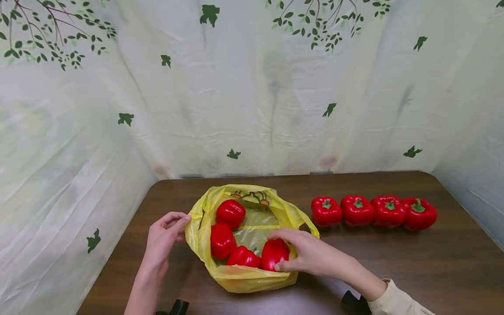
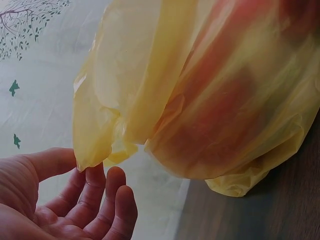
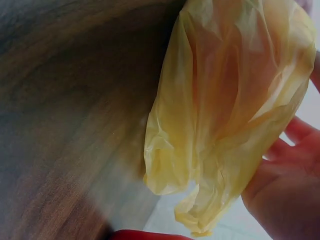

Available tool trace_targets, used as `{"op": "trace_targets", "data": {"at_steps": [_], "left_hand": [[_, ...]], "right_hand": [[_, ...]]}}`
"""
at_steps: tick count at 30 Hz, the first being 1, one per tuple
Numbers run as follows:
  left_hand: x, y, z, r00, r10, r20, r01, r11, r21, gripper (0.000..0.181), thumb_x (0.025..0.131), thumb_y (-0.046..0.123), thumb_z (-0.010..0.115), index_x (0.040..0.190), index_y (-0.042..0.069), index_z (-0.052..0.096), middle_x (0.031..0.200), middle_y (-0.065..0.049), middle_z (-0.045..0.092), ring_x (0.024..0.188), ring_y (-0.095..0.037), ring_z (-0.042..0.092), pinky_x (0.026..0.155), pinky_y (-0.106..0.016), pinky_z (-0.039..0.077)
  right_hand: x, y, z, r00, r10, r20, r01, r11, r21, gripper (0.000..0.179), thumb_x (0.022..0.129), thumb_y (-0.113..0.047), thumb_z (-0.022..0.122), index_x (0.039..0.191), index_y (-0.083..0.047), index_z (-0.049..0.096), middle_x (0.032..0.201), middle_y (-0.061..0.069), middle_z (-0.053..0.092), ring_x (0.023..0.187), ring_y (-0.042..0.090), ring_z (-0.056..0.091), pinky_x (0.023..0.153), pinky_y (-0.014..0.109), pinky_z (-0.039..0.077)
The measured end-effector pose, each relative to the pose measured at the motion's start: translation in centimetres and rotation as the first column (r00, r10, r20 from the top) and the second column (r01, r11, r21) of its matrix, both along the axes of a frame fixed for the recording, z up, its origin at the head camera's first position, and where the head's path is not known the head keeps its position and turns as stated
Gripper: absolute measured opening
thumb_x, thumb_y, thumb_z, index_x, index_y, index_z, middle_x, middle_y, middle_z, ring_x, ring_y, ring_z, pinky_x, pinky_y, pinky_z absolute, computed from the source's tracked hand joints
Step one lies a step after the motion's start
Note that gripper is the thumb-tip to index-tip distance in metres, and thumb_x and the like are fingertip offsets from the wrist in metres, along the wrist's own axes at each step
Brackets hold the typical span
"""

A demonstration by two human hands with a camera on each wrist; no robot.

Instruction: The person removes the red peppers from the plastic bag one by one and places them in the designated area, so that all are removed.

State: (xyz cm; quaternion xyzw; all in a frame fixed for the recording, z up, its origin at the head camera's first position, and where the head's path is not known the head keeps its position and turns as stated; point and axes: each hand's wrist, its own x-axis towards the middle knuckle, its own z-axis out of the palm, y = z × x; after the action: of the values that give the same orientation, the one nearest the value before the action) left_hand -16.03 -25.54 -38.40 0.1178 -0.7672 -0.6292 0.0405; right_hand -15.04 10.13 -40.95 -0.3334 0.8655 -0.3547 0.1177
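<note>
A yellow plastic bag stands wide-mouthed at the middle of the table. My left hand pinches its left rim between thumb and fingertips; the left wrist view shows the thin film caught there. Reaching over the right rim, my right hand grips a red bell pepper inside the bag, thumb on the near side and fingers on the far side. Three more red bell peppers lie in the bag: one at the back, another at the left and a third at the front. In the right wrist view the bag's wall hides the peppers.
To the right of the bag, several red bell peppers with green stems line up in a row. The brown wooden table ends at a pale curtain printed with leaves, which also hangs along both sides.
</note>
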Motion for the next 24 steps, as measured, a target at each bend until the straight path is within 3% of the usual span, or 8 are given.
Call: {"op": "trace_targets", "data": {"at_steps": [7, 10, 24], "left_hand": [[0.0, 0.0, -0.1, 1.000, -0.002, -0.006, 0.002, 1.000, 0.015, 0.022, 0.093, 0.022, 0.070, 0.101, 0.002, 0.065, 0.082, 0.000, 0.069, 0.068, -0.019, 0.063, 0.065, -0.032, 0.056], [0.0, 0.0, -0.1, 1.000, -0.001, -0.007, 0.001, 1.000, 0.017, 0.022, 0.093, 0.022, 0.070, 0.101, 0.002, 0.065, 0.082, 0.000, 0.069, 0.067, -0.019, 0.062, 0.065, -0.033, 0.056], [0.0, 0.0, 0.0, 1.000, 0.011, 0.000, -0.011, 1.000, 0.001, 0.025, 0.094, 0.023, 0.069, 0.104, 0.001, 0.064, 0.083, 0.000, 0.069, 0.069, -0.019, 0.061, 0.064, -0.032, 0.056]], "right_hand": [[-0.6, 0.1, -0.5, 0.992, 0.086, 0.091, -0.085, 0.996, -0.014, 0.059, 0.080, -0.027, 0.078, 0.134, -0.025, 0.054, 0.127, -0.013, 0.053, 0.113, 0.010, 0.050, 0.093, 0.034, 0.049], [-0.7, 0.0, -0.8, 0.991, 0.093, 0.095, -0.095, 0.995, 0.010, 0.062, 0.078, -0.025, 0.078, 0.136, -0.024, 0.053, 0.130, -0.012, 0.052, 0.115, 0.011, 0.049, 0.093, 0.033, 0.048], [-0.5, -0.3, -1.7, 1.000, 0.002, 0.002, -0.002, 1.000, -0.030, 0.055, 0.079, -0.031, 0.078, 0.129, -0.025, 0.056, 0.122, -0.011, 0.055, 0.110, 0.010, 0.052, 0.090, 0.034, 0.049]]}}
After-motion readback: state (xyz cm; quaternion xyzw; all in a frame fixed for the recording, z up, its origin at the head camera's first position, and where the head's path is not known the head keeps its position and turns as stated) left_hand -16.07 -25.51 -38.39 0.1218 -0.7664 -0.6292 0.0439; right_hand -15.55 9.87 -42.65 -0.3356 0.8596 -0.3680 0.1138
